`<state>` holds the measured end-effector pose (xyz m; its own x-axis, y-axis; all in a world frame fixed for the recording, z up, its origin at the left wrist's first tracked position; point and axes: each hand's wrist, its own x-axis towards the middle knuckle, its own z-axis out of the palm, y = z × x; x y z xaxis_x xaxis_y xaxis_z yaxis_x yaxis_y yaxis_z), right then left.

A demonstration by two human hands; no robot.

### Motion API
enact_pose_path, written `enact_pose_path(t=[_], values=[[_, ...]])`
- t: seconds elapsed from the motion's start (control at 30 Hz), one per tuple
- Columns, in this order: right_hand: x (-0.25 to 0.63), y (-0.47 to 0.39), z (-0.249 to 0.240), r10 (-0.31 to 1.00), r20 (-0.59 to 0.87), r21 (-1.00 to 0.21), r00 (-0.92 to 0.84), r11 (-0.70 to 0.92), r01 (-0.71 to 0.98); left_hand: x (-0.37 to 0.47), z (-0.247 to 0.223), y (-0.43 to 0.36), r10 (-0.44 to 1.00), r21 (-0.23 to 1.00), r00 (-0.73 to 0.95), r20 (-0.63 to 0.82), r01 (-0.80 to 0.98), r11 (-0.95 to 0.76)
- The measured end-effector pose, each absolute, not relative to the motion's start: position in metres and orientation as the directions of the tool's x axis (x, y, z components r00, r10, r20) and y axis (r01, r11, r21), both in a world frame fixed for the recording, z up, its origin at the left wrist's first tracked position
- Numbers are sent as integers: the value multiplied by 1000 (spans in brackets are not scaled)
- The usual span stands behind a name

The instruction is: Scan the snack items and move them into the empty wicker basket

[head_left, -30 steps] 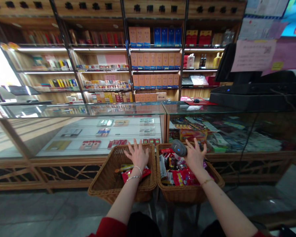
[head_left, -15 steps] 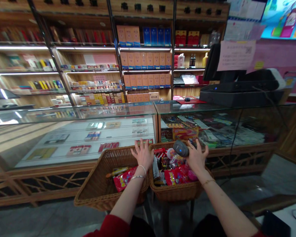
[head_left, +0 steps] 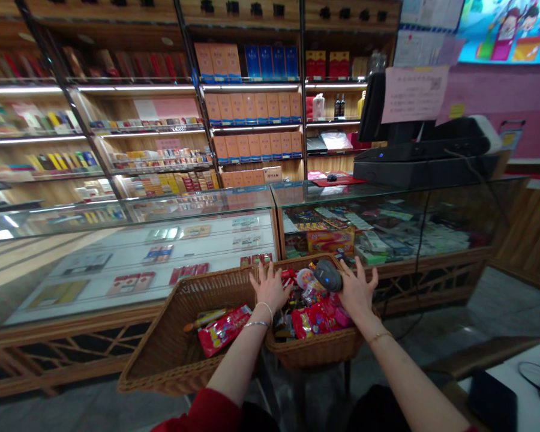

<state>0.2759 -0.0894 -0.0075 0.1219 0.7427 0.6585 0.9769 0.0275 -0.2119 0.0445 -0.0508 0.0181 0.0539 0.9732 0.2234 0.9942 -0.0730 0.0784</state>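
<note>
My left hand (head_left: 271, 292) is open, fingers spread, above the adjoining rims of two wicker baskets. Beneath my left forearm, the left basket (head_left: 150, 348) holds a red candy packet (head_left: 222, 331) and a few thin wrapped items. My right hand (head_left: 357, 292) is over the far right side of the right basket (head_left: 312, 355), several fingers stretched out. A dark grey barcode scanner (head_left: 327, 276) with a small blue light sits against its thumb side and appears held there; its handle is mostly hidden. Below lie another red packet (head_left: 310, 321) and assorted colourful sweets.
Behind the baskets stands a glass display counter (head_left: 270, 191). A monitor (head_left: 372, 108) and a dark till base (head_left: 414, 168) are on top, with a black cable (head_left: 420, 240) hanging down. Shelves of boxes line the wall. A white surface (head_left: 533, 360) is at lower right.
The view has shifted, so baskets and counter appear further left. Relative to the baskets, my left hand has moved right. My right hand and the scanner have moved slightly right together.
</note>
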Motion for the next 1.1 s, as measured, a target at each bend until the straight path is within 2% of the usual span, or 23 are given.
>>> enact_pose_path(t=[0.17, 0.4, 0.8, 1.0, 1.1], values=[[275, -89, -6, 752, 646, -236, 134, 30, 971, 52, 13, -50, 983, -40, 131, 125, 991, -127], [278, -87, -12, 733, 670, -230, 119, 53, 972, 55, 9, -50, 979, -85, 154, 136, 986, -143], [279, -84, -14, 730, 671, -248, 132, 53, 967, 54, 12, -51, 973, 31, 133, 191, 989, -142], [278, -85, -11, 738, 661, -262, 138, 54, 964, 48, 41, -47, 967, 157, 47, 252, 984, -89], [277, -86, -9, 736, 662, -271, 142, 58, 961, 41, 56, -42, 960, 175, 70, 272, 977, -121]])
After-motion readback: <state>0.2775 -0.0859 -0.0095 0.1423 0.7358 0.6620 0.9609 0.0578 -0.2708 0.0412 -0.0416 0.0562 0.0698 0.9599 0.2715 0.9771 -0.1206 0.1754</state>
